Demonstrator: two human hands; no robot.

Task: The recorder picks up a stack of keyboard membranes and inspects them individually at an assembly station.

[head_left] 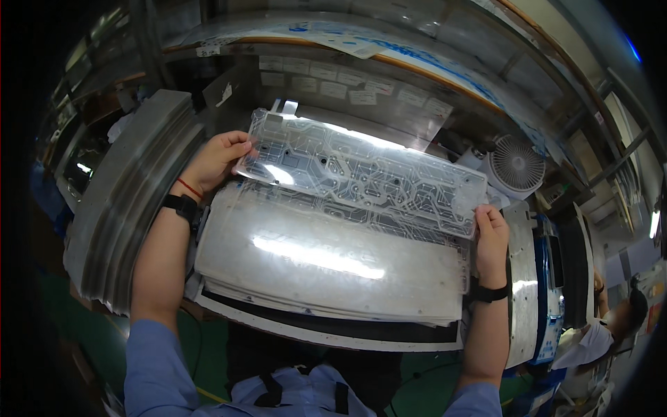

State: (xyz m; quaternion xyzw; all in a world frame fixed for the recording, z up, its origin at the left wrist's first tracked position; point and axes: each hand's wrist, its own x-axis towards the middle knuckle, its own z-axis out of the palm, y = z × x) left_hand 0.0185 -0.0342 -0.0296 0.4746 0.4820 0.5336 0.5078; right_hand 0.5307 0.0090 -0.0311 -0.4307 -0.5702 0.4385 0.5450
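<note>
Between my two hands I hold up a clear film sheet [375, 177] printed with silvery circuit lines, like a keyboard membrane, tilted with its right end lower. My left hand [217, 161] pinches its left end, thumb on the edge. At the lower right corner, the fingers of my right hand [490, 233] are closed on it. Below the sheet lies a stack of shiny metal plates [326, 260], with another circuit-printed film partly showing along its far side. Light glares off both the film and the top plate.
A tall stack of grey plates [132, 201] stands at left. A small round fan [517, 164] is at far right, near more metal plates [522, 285] and a blue-edged device [551, 299]. Paper labels line the back panel under a shelf [410, 59]. Another person [590, 340] sits at right.
</note>
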